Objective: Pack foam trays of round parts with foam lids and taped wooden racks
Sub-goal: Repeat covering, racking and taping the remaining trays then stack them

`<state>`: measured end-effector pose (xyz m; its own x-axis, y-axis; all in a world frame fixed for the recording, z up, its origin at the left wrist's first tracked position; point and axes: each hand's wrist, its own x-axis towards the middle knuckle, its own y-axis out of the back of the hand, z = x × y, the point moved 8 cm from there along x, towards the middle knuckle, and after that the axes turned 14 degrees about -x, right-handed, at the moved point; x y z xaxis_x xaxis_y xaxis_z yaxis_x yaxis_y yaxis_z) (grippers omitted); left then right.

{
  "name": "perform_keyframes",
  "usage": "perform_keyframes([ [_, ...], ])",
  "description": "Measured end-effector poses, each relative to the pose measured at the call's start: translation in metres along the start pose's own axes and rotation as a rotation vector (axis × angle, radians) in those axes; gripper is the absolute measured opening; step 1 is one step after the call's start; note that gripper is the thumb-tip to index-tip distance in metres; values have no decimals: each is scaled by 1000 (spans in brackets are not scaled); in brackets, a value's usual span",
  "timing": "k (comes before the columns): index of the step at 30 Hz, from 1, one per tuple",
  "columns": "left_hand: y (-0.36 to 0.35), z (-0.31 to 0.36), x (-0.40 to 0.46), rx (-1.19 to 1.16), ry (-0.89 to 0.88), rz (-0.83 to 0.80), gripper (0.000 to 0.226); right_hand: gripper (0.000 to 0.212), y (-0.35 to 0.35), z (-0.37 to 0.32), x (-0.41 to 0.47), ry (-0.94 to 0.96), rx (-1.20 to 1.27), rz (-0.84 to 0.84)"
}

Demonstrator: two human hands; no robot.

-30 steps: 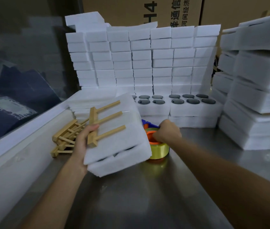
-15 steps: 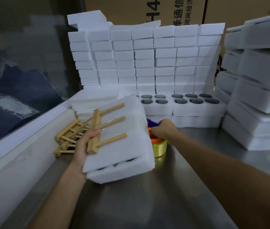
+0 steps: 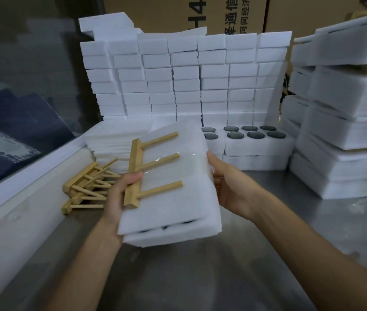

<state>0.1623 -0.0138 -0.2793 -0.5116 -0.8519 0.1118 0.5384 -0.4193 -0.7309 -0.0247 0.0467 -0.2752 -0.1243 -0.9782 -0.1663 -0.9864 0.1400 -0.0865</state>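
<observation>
Head view: the right hand (image 3: 229, 187) has left the tape roll, now hidden, and grips the right edge of the lidded foam tray (image 3: 171, 230); the left hand (image 3: 119, 194) pinches the wooden rack (image 3: 149, 169) under glossy tape. Soft white foam, held above the steel counter (image 3: 200, 277) centre; taping looks finished.

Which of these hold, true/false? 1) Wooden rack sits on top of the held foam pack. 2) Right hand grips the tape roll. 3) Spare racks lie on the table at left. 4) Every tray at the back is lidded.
1) True: the wooden rack lies on the foam pack, the left hand pinning its bar.
2) False: the right hand holds the pack's right edge; no tape roll shows.
3) True: spare racks lie piled there.
4) False: the open tray shows round parts.
</observation>
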Motion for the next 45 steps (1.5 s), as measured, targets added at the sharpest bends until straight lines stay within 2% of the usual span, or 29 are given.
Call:
perform_keyframes([
  [4, -3, -2, -2, -35, -3, 1, 30, 20, 13, -3, -8, 65, 133, 82],
  [11, -20, -18, -4, -21, 37, -12, 32, 29, 17, 11, -19, 69, 150, 280],
  [14, -30, -22, -4, -2, 57, -18, 31, 20, 33, 13, -24, 114, 106, 431],
  [17, -39, -29, -7, 72, 76, -17, 33, 7, 53, -7, -37, 294, -207, 620],
  [18, -42, -30, -8, 98, 77, -9, 34, 10, 54, -11, -39, 339, -255, 609],
  [20, -47, -25, -9, 145, 38, 24, 42, 31, 51, -10, -35, 284, -142, 445],
  [22, -50, -17, -11, 218, -26, 74, 67, 57, 45, -5, -29, 180, -60, 259],
  [24, -53, -15, -12, 275, -60, 103, 82, 75, 33, -6, -29, 152, -130, 147],
  [27, -52, -17, -14, 324, -71, 178, 77, 92, 29, -3, -31, 111, -273, 212],
  [30, -57, -28, -14, 243, -31, 177, 53, 79, 27, 2, -33, 75, -145, 120],
  [33, -60, -25, -11, 268, -103, 159, 36, 61, 29, 2, -38, 76, -42, 24],
  [35, -61, -26, -7, 262, -95, 170, 39, 59, 30, 2, -40, 82, 5, -9],
  [38, -60, -28, -2, 277, -83, 192, 40, 66, 36, -1, -40, 94, 17, 36],
  [40, -63, -29, -1, 291, -62, 192, 40, 63, 37, -1, -40, 109, 50, 33],
  [45, -64, -30, 6, 293, -24, 229, 42, 54, 26, 5, -43, 61, 200, -139],
])
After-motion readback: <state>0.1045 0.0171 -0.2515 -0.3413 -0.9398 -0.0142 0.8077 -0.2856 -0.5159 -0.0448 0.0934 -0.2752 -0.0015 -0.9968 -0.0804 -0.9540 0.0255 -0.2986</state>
